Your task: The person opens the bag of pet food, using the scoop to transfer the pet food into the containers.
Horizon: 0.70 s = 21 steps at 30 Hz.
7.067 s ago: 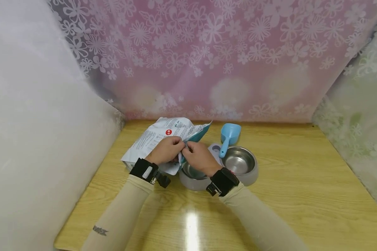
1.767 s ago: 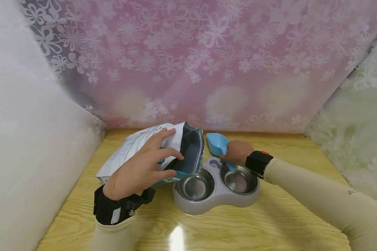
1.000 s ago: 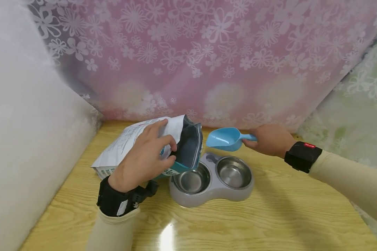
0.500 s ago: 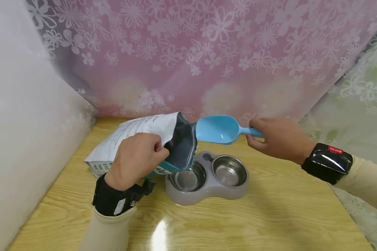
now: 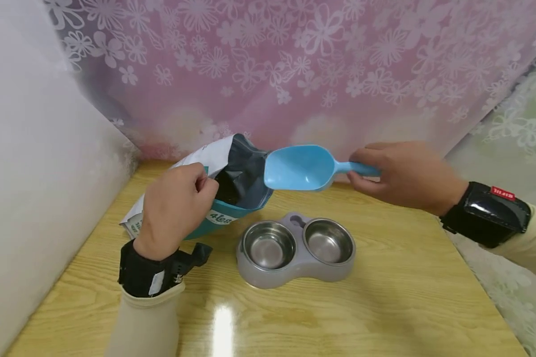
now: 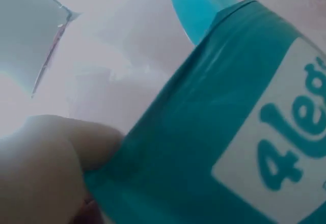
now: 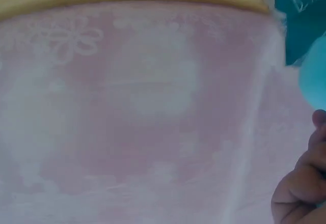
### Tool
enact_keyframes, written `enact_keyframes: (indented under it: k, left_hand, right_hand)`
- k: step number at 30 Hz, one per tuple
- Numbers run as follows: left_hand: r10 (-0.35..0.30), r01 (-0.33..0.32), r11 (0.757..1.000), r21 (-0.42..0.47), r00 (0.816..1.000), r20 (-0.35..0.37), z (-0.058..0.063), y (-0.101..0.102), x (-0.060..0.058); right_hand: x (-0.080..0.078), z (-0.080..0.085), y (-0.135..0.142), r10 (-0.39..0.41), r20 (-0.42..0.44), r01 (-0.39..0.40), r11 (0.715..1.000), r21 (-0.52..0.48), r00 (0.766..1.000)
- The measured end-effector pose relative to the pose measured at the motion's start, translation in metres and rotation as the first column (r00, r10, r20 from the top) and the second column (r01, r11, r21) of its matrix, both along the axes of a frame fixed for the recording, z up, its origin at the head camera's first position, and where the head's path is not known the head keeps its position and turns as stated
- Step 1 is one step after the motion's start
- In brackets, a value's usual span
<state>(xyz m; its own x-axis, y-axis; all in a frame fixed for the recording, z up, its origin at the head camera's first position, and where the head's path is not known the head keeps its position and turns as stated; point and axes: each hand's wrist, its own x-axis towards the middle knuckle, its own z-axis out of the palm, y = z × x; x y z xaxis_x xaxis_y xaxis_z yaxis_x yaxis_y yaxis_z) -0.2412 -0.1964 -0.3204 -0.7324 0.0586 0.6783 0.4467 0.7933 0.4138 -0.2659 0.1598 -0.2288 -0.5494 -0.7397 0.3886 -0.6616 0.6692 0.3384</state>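
My left hand [image 5: 174, 210] grips the near edge of a teal and white bag [image 5: 219, 220] marked "4Leg", its mouth gaping to the right with a dark inside. In the left wrist view, the thumb and a finger pinch the edge of the teal bag [image 6: 173, 147]. My right hand [image 5: 406, 173] holds a light blue scoop [image 5: 299, 168] by its handle. The scoop's front lip is at the bag's mouth, and its bowl looks empty. At the right wrist view's edge, curled fingers [image 7: 303, 188] show below the scoop [image 7: 315, 76].
A grey double pet bowl [image 5: 301, 267] with two steel dishes stands on the wooden table [image 5: 339, 317], below the scoop and right of the bag. Behind hangs a pink flowered curtain [image 5: 303, 74]. A white wall [image 5: 35, 173] bounds the left side.
The bag was opened and its mouth has risen. My right hand took the scoop from the bowl stand, lifted it and brought it to the bag's mouth. My left hand has closed on the bag's edge.
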Motion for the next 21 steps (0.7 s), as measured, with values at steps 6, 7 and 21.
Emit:
enact_keyframes:
  k: [6,7,21]
  left_hand:
    - [-0.026,0.025,0.999,0.026,0.999,0.04,0.0,0.0,0.0]
    - [-0.04,0.039,0.999,0.019,0.998,0.052,0.0,0.002,0.0]
    - [-0.059,0.069,0.997,-0.032,0.968,0.242,0.003,0.0,0.007]
  right_hand:
    - [0.003,0.001,-0.054,0.001,0.064,-0.01,0.991,0.134,0.998]
    - [0.003,0.002,-0.061,-0.016,0.083,0.004,0.989,0.149,0.996]
    - [-0.009,-0.016,-0.156,-0.066,0.13,-0.016,0.837,0.547,0.989]
